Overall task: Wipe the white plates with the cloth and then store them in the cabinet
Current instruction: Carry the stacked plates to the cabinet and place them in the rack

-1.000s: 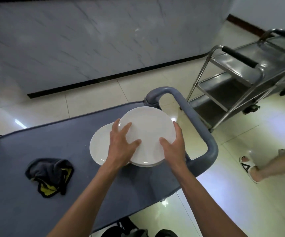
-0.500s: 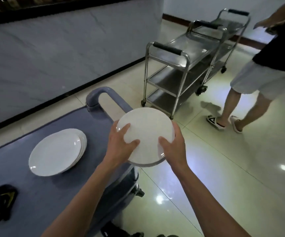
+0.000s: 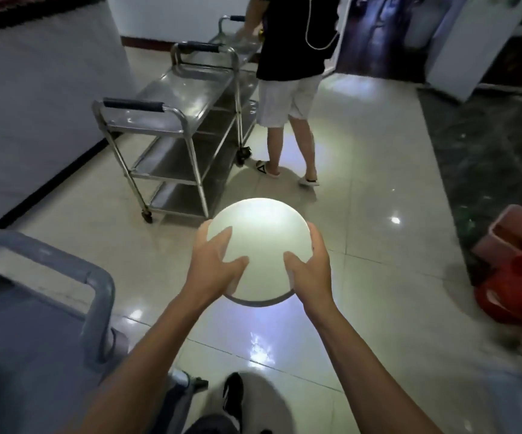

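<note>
I hold a stack of white plates (image 3: 261, 242) in front of me over the tiled floor, clear of the cart. My left hand (image 3: 214, 266) grips its left edge, thumb on top and fingers underneath. My right hand (image 3: 308, 266) grips the right edge the same way. The plates are level and round, and the lower edge of the stack shows beneath the top plate. The cloth and the other plates are out of view. No cabinet can be made out with certainty.
The grey cart (image 3: 34, 339) with its handle (image 3: 97, 292) is at the lower left. Two steel trolleys (image 3: 172, 126) stand ahead on the left. A person (image 3: 288, 89) stands beside them. Red tubs (image 3: 519, 277) sit at the right. A dark doorway (image 3: 378, 36) lies ahead.
I have turned right, away from the grey cart, carrying the plate stack. The remaining plates and the cloth have left the view. The trolleys and the person are now straight ahead.
</note>
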The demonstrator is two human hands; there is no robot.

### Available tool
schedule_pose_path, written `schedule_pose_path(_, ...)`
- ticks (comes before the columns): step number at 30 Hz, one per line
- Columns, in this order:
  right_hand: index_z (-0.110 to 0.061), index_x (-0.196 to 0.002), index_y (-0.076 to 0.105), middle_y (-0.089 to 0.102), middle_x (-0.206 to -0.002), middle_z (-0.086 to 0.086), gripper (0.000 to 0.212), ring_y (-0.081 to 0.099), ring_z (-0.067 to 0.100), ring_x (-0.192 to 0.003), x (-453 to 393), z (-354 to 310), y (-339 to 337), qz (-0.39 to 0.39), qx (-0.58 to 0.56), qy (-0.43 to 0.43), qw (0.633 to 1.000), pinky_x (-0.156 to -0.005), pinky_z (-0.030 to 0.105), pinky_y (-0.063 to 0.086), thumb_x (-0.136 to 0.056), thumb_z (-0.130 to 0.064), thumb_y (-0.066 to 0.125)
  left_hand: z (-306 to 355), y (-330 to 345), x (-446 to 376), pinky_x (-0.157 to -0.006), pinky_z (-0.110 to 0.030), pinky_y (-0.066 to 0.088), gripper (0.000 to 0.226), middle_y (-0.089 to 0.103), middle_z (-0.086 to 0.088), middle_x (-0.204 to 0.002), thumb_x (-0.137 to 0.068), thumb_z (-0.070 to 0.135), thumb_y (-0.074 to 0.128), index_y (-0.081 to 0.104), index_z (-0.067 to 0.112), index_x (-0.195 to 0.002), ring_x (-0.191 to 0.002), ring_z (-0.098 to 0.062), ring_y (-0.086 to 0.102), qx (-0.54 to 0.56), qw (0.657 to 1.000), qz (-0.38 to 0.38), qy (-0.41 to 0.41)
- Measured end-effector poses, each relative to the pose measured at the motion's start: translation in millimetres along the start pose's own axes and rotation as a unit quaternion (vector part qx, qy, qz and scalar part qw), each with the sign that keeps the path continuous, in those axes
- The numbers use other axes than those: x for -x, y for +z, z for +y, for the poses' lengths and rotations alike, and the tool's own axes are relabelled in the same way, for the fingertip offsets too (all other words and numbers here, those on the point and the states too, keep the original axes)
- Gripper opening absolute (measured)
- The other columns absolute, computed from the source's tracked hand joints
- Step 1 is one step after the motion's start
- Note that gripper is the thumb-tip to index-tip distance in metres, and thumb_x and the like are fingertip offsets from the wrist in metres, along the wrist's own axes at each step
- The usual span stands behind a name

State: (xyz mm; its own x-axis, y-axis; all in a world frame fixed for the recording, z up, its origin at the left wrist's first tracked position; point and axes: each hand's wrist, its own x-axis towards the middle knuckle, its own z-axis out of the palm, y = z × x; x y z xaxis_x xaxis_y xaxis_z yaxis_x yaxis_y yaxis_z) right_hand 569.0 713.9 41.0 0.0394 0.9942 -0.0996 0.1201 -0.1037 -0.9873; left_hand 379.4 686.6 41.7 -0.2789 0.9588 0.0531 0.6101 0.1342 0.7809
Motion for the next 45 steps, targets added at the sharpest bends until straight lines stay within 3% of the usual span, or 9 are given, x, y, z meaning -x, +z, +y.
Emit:
schedule_pose_path(7, -0.041, -0.141, 0.041, 0.056, -0.132, -0.01, 0.066, 0.056, 0.019, -0.117, -43.6, 14.2, -70.6, 0.14, 0.015, 0.024, 0.99, -0.089, 0.041, 0.058, -0.087, -0.012, 0.062, 38.5, 90.9, -70.0, -0.09, -0.029, 0.041, 0.047, 0.028, 0.015, -0.147, -0.072, 0.039, 0.076, 0.06, 0.036, -0.117, -0.118, -0.012, 0.033, 0.035, 0.992, -0.096, 0.077)
schedule_pose_path(12, -0.046, -0.139, 0.042, 0.056, -0.13, -0.015, 0.064, 0.056, 0.012, -0.116, -64.9, 23.1, -116.9, 0.241, 0.013, 0.035, 0.97, -0.08, 0.026, 0.056, -0.087, -0.014, 0.064, 80.3, 148.3, -107.7, -0.085, -0.025, 0.039, 0.033, 0.021, 0.031, -0.126, -0.066, 0.039, 0.07, 0.044, 0.046, -0.084, -0.117, -0.013, 0.037, 0.08, 0.969, -0.196, 0.131)
schedule_pose_path(21, -0.037, -0.149, 0.032, 0.051, -0.141, -0.008, 0.069, 0.05, 0.015, -0.125, -53.6, 43.4, -195.8, 0.416, -0.026, 0.064, 0.907, -0.103, 0.036, 0.048, -0.092, -0.01, 0.062, 171.1, 253.1, -133.4, -0.102, -0.029, 0.033, 0.053, 0.037, 0.0, -0.145, -0.075, 0.03, 0.081, 0.066, 0.017, -0.123, -0.135, -0.023, 0.037, 0.021, 0.894, -0.36, 0.265)
schedule_pose_path(26, -0.038, -0.149, 0.032, 0.049, -0.14, -0.009, 0.07, 0.049, 0.01, -0.123, -32.3, 62.2, -263.4, 0.496, -0.057, 0.081, 0.863, -0.084, 0.012, 0.047, -0.092, -0.01, 0.061, 229.7, 322.7, -100.7, -0.112, -0.046, 0.039, 0.066, 0.036, -0.006, -0.148, -0.076, 0.03, 0.084, 0.057, 0.015, -0.135, -0.138, -0.029, 0.04, 0.007, 0.852, -0.414, 0.32)
schedule_pose_path(29, -0.037, -0.148, 0.032, 0.047, -0.14, -0.007, 0.069, 0.046, 0.012, -0.124, -10.1, 73.7, -311.6, 0.546, -0.066, 0.092, 0.83, -0.085, 0.018, 0.045, -0.092, -0.01, 0.061, 272.5, 370.5, -64.1, -0.109, -0.055, 0.042, 0.059, 0.037, -0.007, -0.151, -0.077, 0.03, 0.084, 0.056, 0.025, -0.128, -0.138, -0.03, 0.043, 0.01, 0.824, -0.445, 0.352)
schedule_pose_path(37, -0.034, -0.147, 0.032, 0.047, -0.139, -0.003, 0.07, 0.048, 0.014, -0.123, 71.4, 85.0, -450.1, 0.661, -0.065, 0.056, 0.746, -0.092, 0.032, 0.053, -0.087, -0.016, 0.065, 382.3, 497.8, 62.4, -0.118, -0.046, 0.027, 0.068, 0.022, 0.005, -0.164, -0.081, 0.047, 0.08, 0.054, 0.031, -0.142, -0.148, -0.024, 0.028, -0.042, 0.768, -0.471, 0.431)
schedule_pose_path(39, -0.027, -0.148, 0.033, 0.048, -0.138, -0.003, 0.075, 0.048, 0.013, -0.122, 93.9, 85.0, -475.7, 0.681, -0.069, 0.044, 0.727, -0.086, 0.019, 0.052, -0.079, -0.023, 0.062, 400.5, 520.5, 91.8, -0.118, -0.046, 0.027, 0.069, 0.021, 0.005, -0.164, -0.08, 0.045, 0.081, 0.054, 0.029, -0.142, -0.148, -0.025, 0.029, -0.039, 0.749, -0.487, 0.448)
schedule_pose_path(41, -0.023, -0.148, 0.034, 0.05, -0.136, -0.003, 0.074, 0.049, 0.014, -0.122, 115.4, 88.9, -499.0, 0.706, -0.058, 0.052, 0.704, -0.08, 0.008, 0.046, -0.081, -0.015, 0.063, 415.5, 539.4, 118.7, -0.118, -0.046, 0.027, 0.071, 0.02, 0.005, -0.164, -0.079, 0.042, 0.083, 0.054, 0.029, -0.142, -0.147, -0.025, 0.027, -0.025, 0.727, -0.516, 0.452)
schedule_pose_path(45, -0.023, -0.15, 0.034, 0.049, -0.139, -0.005, 0.073, 0.047, 0.013, -0.124, 154.0, 98.5, -534.8, 0.751, -0.049, 0.078, 0.654, -0.092, 0.021, 0.04, -0.087, 0.003, 0.061, 438.7, 571.4, 168.6, -0.114, -0.029, 0.018, 0.072, 0.021, 0.001, -0.163, -0.078, 0.037, 0.084, 0.054, 0.026, -0.142, -0.146, -0.023, 0.026, -0.007, 0.679, -0.562, 0.473)
